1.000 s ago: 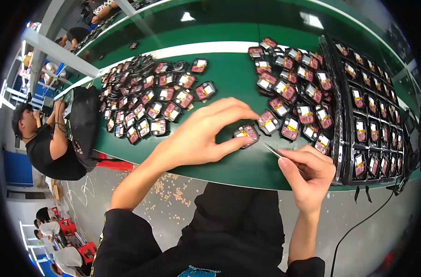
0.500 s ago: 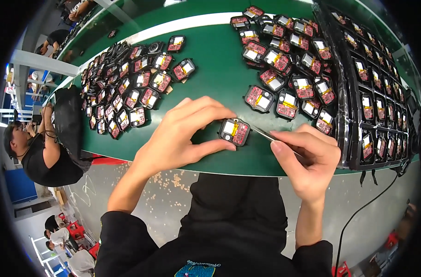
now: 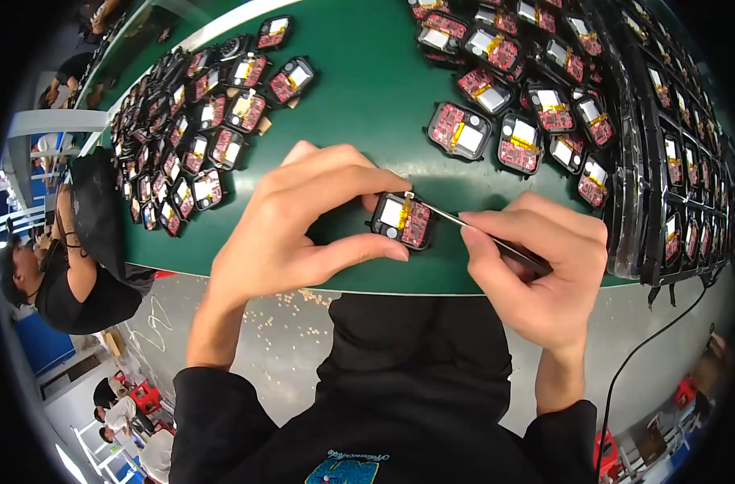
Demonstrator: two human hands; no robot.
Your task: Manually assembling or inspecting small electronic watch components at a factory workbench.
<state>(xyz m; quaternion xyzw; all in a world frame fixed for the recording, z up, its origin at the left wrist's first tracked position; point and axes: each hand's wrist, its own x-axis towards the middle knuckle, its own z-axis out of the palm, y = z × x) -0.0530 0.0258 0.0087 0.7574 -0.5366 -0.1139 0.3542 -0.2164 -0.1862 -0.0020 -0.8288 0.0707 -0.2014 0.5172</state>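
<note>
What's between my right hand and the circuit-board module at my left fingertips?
In the head view, metal tweezers span from the right hand to the circuit-board module.

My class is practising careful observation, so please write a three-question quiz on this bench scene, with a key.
1. What does the right hand hold?
A) a red stool
B) a slim metal tool
C) a black cable
2. True or false: the black-cased device is between the left hand's thumb and index finger.
3. Fill the gap: the sectioned black tray is at the ____ of the green table.

Key: 1 B; 2 true; 3 right.
</note>
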